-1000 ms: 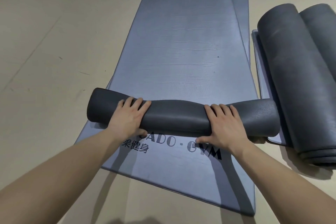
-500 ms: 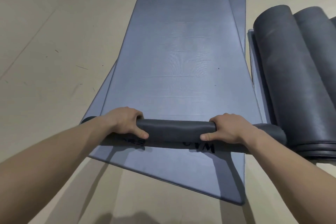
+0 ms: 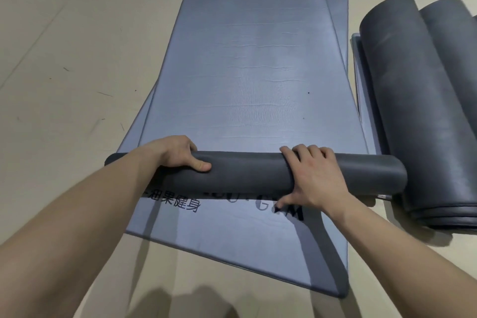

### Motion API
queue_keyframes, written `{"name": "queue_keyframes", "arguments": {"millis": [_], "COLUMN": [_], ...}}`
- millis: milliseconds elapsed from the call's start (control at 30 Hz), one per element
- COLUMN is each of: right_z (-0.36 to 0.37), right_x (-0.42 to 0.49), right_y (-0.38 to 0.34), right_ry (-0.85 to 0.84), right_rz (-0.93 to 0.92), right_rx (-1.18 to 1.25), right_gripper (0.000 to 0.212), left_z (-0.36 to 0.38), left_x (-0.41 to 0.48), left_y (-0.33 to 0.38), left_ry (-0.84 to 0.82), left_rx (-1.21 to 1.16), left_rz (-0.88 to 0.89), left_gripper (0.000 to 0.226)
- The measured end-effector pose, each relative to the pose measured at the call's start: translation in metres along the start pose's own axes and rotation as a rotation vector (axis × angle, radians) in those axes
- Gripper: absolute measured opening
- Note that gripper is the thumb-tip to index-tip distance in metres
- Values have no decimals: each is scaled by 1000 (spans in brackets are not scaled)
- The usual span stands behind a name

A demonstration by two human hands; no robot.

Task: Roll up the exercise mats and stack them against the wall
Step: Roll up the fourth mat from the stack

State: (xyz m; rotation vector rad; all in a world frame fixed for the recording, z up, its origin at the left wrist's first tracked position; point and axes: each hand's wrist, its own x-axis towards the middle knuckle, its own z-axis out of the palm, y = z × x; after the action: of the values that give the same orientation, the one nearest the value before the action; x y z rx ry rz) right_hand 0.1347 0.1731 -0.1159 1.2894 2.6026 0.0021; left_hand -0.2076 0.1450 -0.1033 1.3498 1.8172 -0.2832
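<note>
A grey-blue exercise mat [image 3: 247, 64] lies flat on the floor, its near end wound into a dark grey roll [image 3: 247, 175] lying crosswise. My left hand [image 3: 180, 155] grips the roll near its left end, fingers over the top and thumb on the near side. My right hand [image 3: 312, 178] wraps the roll right of centre, fingers over the top, thumb underneath. A second flat mat [image 3: 232, 237] with black lettering lies beneath, skewed, its near edge sticking out toward me.
Two rolled dark grey mats [image 3: 413, 100] lie side by side at the right, on another flat mat [image 3: 361, 80]. The near roll's right end almost touches them. Beige floor [image 3: 64, 59] stretches to the left and toward me.
The roll has grown thicker and sits a little farther up the mat. My right hand has shifted from a tight fist to fingers spread over the roll. More lettering on the lower mat shows.
</note>
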Motion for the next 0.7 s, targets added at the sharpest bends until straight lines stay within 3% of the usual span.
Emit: {"name": "queue_keyframes", "arguments": {"millis": [67, 100, 200, 267, 367, 433, 567, 700], "right_z": [-9, -12, -21, -23, -23, -22, -1, 8], "right_x": [21, 31, 56, 65, 70, 65, 36, 35], "right_y": [4, 7, 18, 23, 25, 26, 21, 14], "right_ry": [-65, -93, -182, -225, -217, -124, 153, 93], "right_rz": [-25, -40, -75, -81, -89, -96, -108, -70], "right_rx": [-3, 14, 102, 152, 166, 99, 43, 2], "right_gripper": [121, 119, 122, 126, 131, 130, 114, 128], "left_z": [2, 6, 45, 76, 98, 88, 65, 48], "left_x": [-2, -3, -9, -13, -11, -4, 12, 14], "left_y": [4, 3, 4, 8, 9, 5, 9, 16], "left_ry": [136, 282, 783, 913, 764, 683, 618, 533], "left_rx": [142, 269, 473, 434, 555, 602, 550, 490], "left_rz": [-48, -20, 284, 371, 285, 302, 346, 320], "left_gripper": [67, 67, 57, 62, 111, 125, 113, 100]}}
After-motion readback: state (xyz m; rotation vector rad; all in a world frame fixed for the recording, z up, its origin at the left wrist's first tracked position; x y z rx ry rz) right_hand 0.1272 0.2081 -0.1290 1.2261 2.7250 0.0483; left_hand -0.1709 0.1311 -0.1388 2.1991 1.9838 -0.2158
